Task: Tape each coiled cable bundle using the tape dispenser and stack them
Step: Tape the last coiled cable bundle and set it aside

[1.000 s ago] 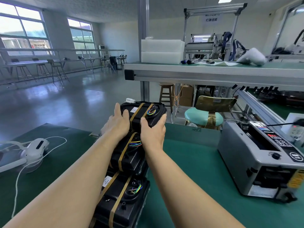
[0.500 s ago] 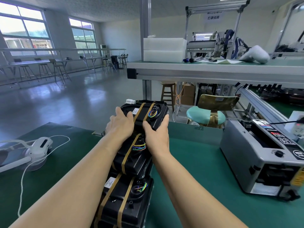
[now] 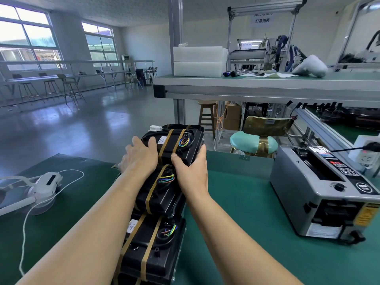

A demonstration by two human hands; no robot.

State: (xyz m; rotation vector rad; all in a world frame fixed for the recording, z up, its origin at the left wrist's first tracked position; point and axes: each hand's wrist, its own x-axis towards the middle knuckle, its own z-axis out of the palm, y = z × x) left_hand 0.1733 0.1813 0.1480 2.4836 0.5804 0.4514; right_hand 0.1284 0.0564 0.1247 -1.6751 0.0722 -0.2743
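Three black cable bundles, each bound with tan tape strips, lie overlapping in a line on the green table. The far bundle [image 3: 181, 140] leans on the middle bundle [image 3: 162, 192], and the near bundle [image 3: 156, 243] lies closest to me. My left hand [image 3: 139, 157] rests with spread fingers on the far bundle's top left corner. My right hand [image 3: 191, 169] grips its right side, thumb on top and fingers round the edge. The grey tape dispenser [image 3: 324, 194] stands to the right, untouched.
A white device with a loose white cord [image 3: 43, 184] lies on the table at the left. A teal stool [image 3: 254, 142] stands beyond the table's far edge, under a raised shelf [image 3: 267, 87] carrying white boxes and equipment. A power strip [image 3: 368, 151] sits behind the dispenser.
My left hand has slid from the far bundle's side onto its top left corner. My right hand has shifted along its right edge. The bundles have barely moved.
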